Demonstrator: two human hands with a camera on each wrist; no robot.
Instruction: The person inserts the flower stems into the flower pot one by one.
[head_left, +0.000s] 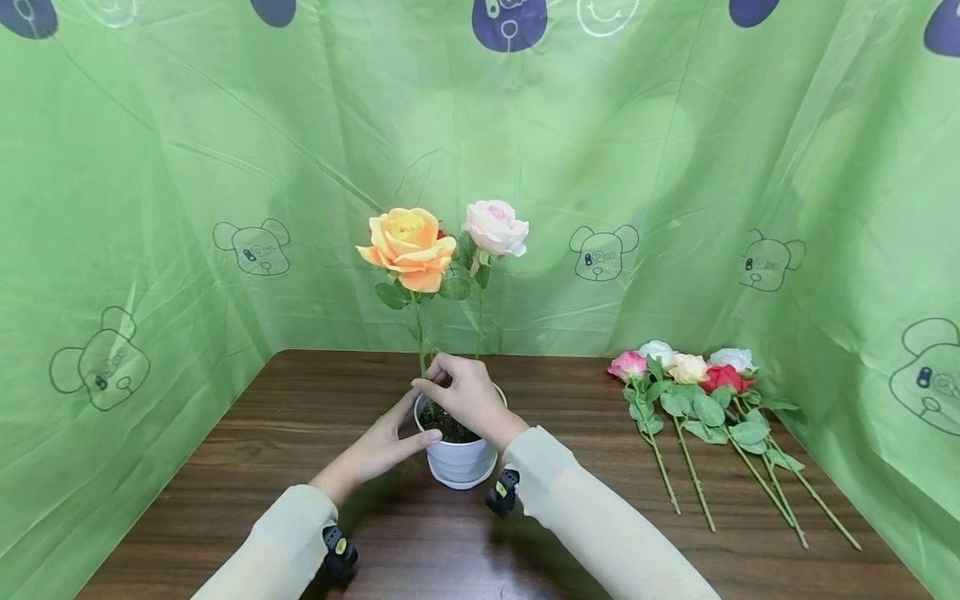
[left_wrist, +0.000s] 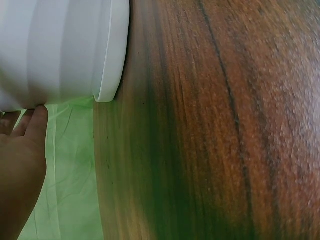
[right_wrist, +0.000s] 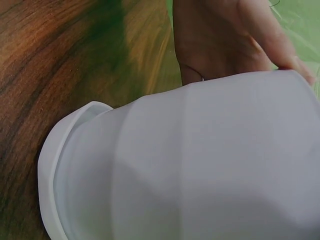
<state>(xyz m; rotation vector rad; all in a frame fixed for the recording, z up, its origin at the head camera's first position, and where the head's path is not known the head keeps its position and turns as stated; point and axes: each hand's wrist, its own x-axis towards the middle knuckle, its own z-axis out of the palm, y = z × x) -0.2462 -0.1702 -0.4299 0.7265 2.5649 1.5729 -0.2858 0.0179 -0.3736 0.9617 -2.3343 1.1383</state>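
Note:
In the head view, a white flower pot point(head_left: 459, 460) with dark soil point(head_left: 453, 429) stands on a saucer on the table. My right hand point(head_left: 474, 400) pinches the green stem of an orange rose point(head_left: 411, 250) low down, just above the soil. My left hand point(head_left: 381, 443) holds the pot's left side, its thumb at the rim. The left wrist view has its fingertips point(left_wrist: 38, 112) against the ribbed pot wall point(left_wrist: 45, 55). A pale pink rose point(head_left: 495, 227) stands upright behind, and a red rose shows partly behind the orange bloom.
To the right on the brown wooden table point(head_left: 300, 417) lie several loose roses, among them a pink one point(head_left: 628, 365), a cream one point(head_left: 686, 367) and a red one point(head_left: 724, 379), stems pointing toward the front. A green printed curtain point(head_left: 360, 100) encloses the back and sides.

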